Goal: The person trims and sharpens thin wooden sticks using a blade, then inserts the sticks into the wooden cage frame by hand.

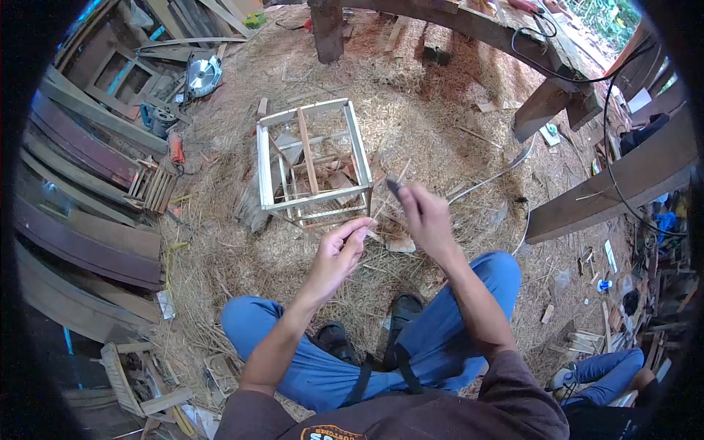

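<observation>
My left hand (341, 253) is closed in a pinch on one end of a thin wooden stick (380, 207), which points up and away from me. Beside it, my right hand (427, 220) is wrapped round a short dark knife-like tool (394, 186) that sticks out past the thumb, near the stick's far part. Just beyond both hands stands a pale wooden frame (357, 150), open at the top, with a brown crossbar (306, 150) across its middle. Neither hand touches the frame.
Straw and wood scraps cover the ground. A circular saw (203, 75) and other power tools lie at the upper left, near stacked boards (88, 242). Heavy timber beams (616, 183) and a pale cable (488, 178) are at the right. Another person's legs (605, 374) show at lower right.
</observation>
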Motion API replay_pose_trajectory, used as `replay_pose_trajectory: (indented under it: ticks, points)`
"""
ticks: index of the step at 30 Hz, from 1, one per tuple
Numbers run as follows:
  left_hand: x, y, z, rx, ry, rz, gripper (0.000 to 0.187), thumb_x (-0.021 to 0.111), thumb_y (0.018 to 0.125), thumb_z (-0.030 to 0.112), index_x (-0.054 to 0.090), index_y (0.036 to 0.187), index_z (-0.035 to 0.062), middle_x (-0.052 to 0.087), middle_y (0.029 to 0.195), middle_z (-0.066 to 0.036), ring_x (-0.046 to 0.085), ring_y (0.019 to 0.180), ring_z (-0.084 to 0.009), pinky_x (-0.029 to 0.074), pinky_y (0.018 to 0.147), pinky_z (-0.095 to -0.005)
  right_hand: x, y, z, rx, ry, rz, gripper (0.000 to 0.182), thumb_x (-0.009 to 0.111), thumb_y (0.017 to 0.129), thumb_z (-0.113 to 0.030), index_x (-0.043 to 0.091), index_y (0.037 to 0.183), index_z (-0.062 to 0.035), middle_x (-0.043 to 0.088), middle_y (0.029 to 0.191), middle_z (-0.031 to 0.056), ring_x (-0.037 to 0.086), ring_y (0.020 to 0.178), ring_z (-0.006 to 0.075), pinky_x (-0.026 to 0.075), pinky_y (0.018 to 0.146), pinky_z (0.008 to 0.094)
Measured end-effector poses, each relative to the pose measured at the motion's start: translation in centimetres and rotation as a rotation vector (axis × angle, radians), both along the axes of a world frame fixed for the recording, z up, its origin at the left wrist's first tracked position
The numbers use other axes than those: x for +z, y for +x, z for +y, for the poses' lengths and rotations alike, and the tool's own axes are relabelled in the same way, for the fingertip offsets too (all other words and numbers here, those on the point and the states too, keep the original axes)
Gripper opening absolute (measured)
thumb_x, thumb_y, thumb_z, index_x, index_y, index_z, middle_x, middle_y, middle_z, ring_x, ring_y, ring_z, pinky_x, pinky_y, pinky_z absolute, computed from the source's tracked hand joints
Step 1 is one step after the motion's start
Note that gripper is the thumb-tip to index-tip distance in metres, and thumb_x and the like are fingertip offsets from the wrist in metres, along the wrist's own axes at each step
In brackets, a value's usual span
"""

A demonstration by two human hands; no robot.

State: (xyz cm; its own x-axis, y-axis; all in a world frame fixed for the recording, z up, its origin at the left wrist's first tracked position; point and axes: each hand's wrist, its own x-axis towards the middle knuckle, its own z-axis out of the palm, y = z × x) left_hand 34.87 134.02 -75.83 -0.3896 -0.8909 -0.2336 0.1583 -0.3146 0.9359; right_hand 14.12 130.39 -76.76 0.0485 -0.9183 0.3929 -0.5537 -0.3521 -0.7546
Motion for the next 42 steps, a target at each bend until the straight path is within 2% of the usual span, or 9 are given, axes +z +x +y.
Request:
replay_pose_trajectory:
  ticks: [10,16,22,25,27,32,34,35,42]
  points:
    - [-0.8,0.4,0.0,0.008,0.001,-0.014,0.034,0.048,0.107,0.025,0.059,0.131,0.0035,0.035,0.062,0.012,0.03,0.05,0.0015,0.022,0.044,-0.0199,-0.6,1.1,0.2,0.013,-0.115,0.09,0.016,0.06,0.098,-0.016,0.061,0.09,-0.0019,0.062,0.076,0.0173,0.064,0.063,0.0337,0.049,0.055,0.0399]
    - [-1.3,0.8,0.0,0.062,-0.226,-0.189,0.033,0.054,0.104,0.02,0.063,0.129,0.0007,0.061,0.08,0.006,0.042,0.061,0.0007,0.034,0.05,-0.0194,-0.1,1.3,-0.2,-0.066,-0.123,0.101,0.017,0.061,0.098,-0.018,0.061,0.09,-0.0024,0.063,0.076,0.016,0.064,0.062,0.0333,0.049,0.055,0.0422]
    - [-2.5,0.7,-0.3,0.157,-0.436,-0.268,0.035,0.054,0.104,0.021,0.062,0.129,-0.002,0.071,0.103,-0.006,0.063,0.088,-0.0076,0.05,0.077,-0.0223,-0.7,2.2,0.6,0.008,-0.12,0.08,0.017,0.059,0.099,-0.018,0.062,0.091,-0.0032,0.064,0.076,0.0172,0.064,0.062,0.0353,0.049,0.053,0.0418]
    - [-1.8,0.8,0.1,0.125,-0.38,-0.289,0.035,0.055,0.103,0.02,0.061,0.129,-0.0034,0.068,0.124,-0.011,0.063,0.106,-0.0128,0.048,0.094,-0.0263,0.3,2.0,0.6,-0.064,-0.147,0.113,0.017,0.06,0.099,-0.018,0.062,0.089,-0.004,0.063,0.073,0.0175,0.063,0.06,0.0352,0.049,0.052,0.0413]
    - [-2.1,0.8,0.0,0.143,-0.365,-0.308,0.035,0.056,0.103,0.019,0.062,0.129,-0.0033,0.069,0.122,-0.011,0.063,0.104,-0.0118,0.048,0.092,-0.0259,-0.2,3.2,1.3,-0.002,-0.167,0.098,0.019,0.058,0.1,-0.016,0.06,0.087,-0.0011,0.059,0.07,0.0174,0.06,0.058,0.0339,0.045,0.053,0.041]
    - [-2.4,0.5,0.2,0.191,-0.454,-0.275,0.031,0.055,0.103,0.014,0.063,0.127,-0.0016,0.065,0.086,0.002,0.043,0.063,-0.0005,0.036,0.053,-0.0201,0.0,2.1,0.3,-0.105,-0.059,0.116,0.021,0.06,0.099,-0.021,0.06,0.087,-0.0037,0.062,0.072,0.0176,0.063,0.06,0.036,0.047,0.052,0.0439]
    - [-2.3,0.4,0.1,0.174,-0.375,-0.197,0.031,0.054,0.103,0.016,0.063,0.128,-0.0014,0.062,0.079,0.004,0.04,0.06,0.0004,0.032,0.05,-0.0195,-0.1,3.0,1.1,-0.07,-0.06,0.049,0.022,0.059,0.099,-0.02,0.059,0.086,-0.003,0.06,0.069,0.0185,0.062,0.06,0.037,0.046,0.052,0.0446]
    - [-1.8,0.7,0.3,0.105,-0.115,-0.098,0.033,0.052,0.105,0.02,0.062,0.129,-0.0002,0.052,0.069,0.009,0.034,0.053,0.0016,0.027,0.045,-0.0193,-0.8,3.5,1.2,-0.037,-0.1,0.051,0.022,0.059,0.099,-0.02,0.059,0.086,-0.0029,0.06,0.069,0.0185,0.063,0.06,0.0366,0.046,0.052,0.0445]
    - [-0.4,0.6,0.4,0.097,0.04,0.019,0.032,0.05,0.106,0.022,0.06,0.128,0.0021,0.035,0.06,0.013,0.026,0.046,0.0018,0.02,0.041,-0.0195,-0.6,3.5,1.6,-0.069,-0.091,0.113,0.02,0.06,0.098,-0.019,0.06,0.086,-0.0032,0.063,0.072,0.0185,0.064,0.063,0.0371,0.05,0.053,0.0425]
